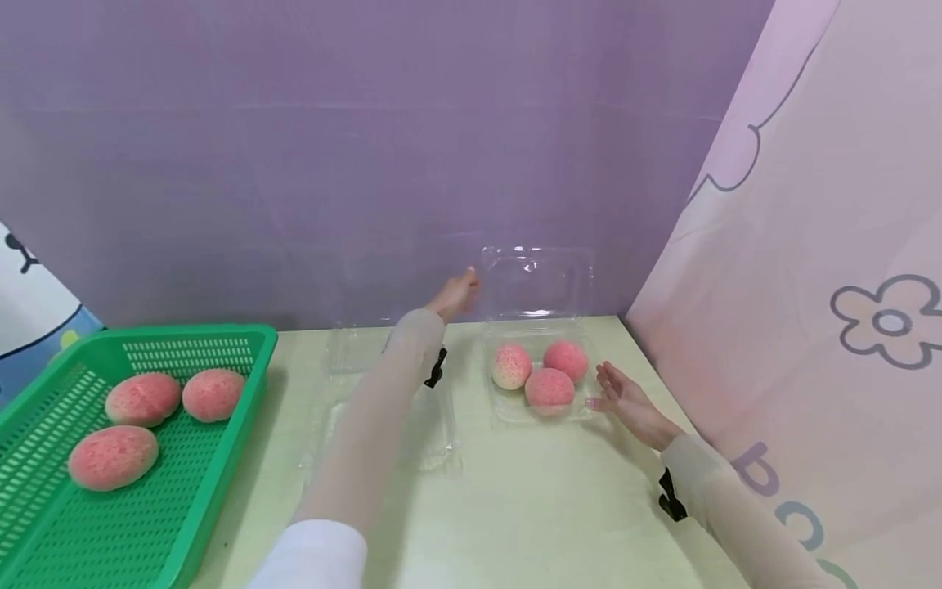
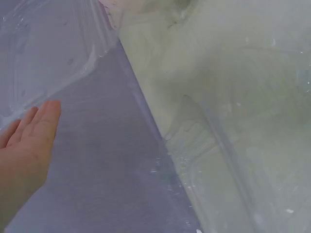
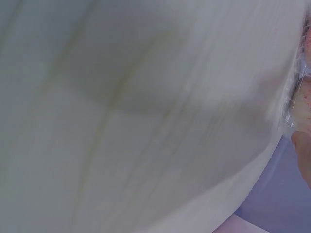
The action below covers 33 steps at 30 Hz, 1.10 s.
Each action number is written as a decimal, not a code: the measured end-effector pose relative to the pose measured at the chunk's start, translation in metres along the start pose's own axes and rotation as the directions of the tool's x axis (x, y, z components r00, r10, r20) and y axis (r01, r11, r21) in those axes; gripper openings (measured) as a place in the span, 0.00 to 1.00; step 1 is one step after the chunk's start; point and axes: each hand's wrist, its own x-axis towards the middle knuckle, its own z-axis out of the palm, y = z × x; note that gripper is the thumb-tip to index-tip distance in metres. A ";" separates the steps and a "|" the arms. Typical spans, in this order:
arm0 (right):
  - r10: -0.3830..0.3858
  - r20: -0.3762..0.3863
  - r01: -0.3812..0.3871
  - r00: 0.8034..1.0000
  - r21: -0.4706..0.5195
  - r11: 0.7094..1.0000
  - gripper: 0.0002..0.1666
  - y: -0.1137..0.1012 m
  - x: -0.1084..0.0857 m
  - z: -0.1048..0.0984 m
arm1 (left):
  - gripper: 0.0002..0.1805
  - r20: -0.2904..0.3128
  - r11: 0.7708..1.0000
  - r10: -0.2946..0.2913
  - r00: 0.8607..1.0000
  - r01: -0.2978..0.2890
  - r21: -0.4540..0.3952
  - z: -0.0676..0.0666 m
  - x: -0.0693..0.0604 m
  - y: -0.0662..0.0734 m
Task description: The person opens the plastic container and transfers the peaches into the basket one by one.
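A clear plastic clamshell box (image 1: 508, 413) stands on the table with its lid (image 1: 540, 282) raised at the back. Three pink peaches (image 1: 549, 388) lie in its base. Just left of the lid is my left hand (image 1: 456, 296); the left wrist view shows its fingers (image 2: 41, 121) straight, with nothing in them. My right hand (image 1: 629, 402) is at the box's right side, fingers spread and holding nothing. A finger (image 3: 302, 148) shows close to the box wall in the right wrist view; whether it touches, I cannot tell.
Another clear box (image 1: 434, 446) stands left of the first, partly hidden by my left forearm. A green basket (image 1: 221, 499) at the far left holds three pink peaches (image 1: 114, 458). A purple cloth wall (image 1: 368, 164) borders the table's back, and a patterned curtain (image 1: 824, 229) its right side.
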 end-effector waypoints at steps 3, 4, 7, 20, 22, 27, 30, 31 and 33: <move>-0.004 -0.003 0.004 1.000 0.001 1.000 0.52 0.000 0.000 0.000 | 0.33 -0.003 0.999 0.010 1.000 -0.010 -0.050 -0.010 0.034 -0.029; -0.004 -0.004 0.004 1.000 0.004 1.000 0.53 0.000 0.000 0.000 | 0.34 -0.014 0.998 0.004 1.000 -0.005 -0.065 -0.011 0.041 -0.037; -0.003 0.001 0.003 1.000 0.011 1.000 0.53 0.000 0.002 0.001 | 0.35 -0.033 0.994 -0.038 0.999 0.034 -0.108 -0.014 0.045 -0.045; -0.015 0.009 0.015 1.000 0.010 1.000 0.53 -0.001 0.005 0.001 | 0.26 -0.100 0.998 -0.062 0.993 0.064 0.014 -0.008 0.011 -0.030; -0.014 0.008 0.014 1.000 0.008 1.000 0.53 -0.001 0.005 0.000 | 0.25 -0.121 0.995 -0.013 0.993 0.025 0.092 -0.005 0.006 -0.026; -0.017 0.010 0.016 1.000 0.017 1.000 0.52 -0.002 0.006 0.000 | 0.23 -0.087 0.955 0.120 0.989 -0.091 0.283 0.007 -0.010 -0.012; -0.016 0.011 0.016 1.000 0.019 1.000 0.53 -0.002 0.005 0.000 | 0.22 -0.016 0.921 0.155 0.988 -0.139 0.363 0.016 -0.020 -0.004; -0.016 0.014 0.016 1.000 0.016 1.000 0.53 -0.001 0.005 -0.001 | 0.21 0.010 0.907 0.165 0.986 -0.156 0.392 0.020 -0.023 -0.002; -0.016 0.015 0.016 1.000 0.016 1.000 0.53 -0.001 0.005 -0.001 | 0.22 0.048 0.875 0.168 0.985 -0.171 0.452 0.028 -0.028 0.002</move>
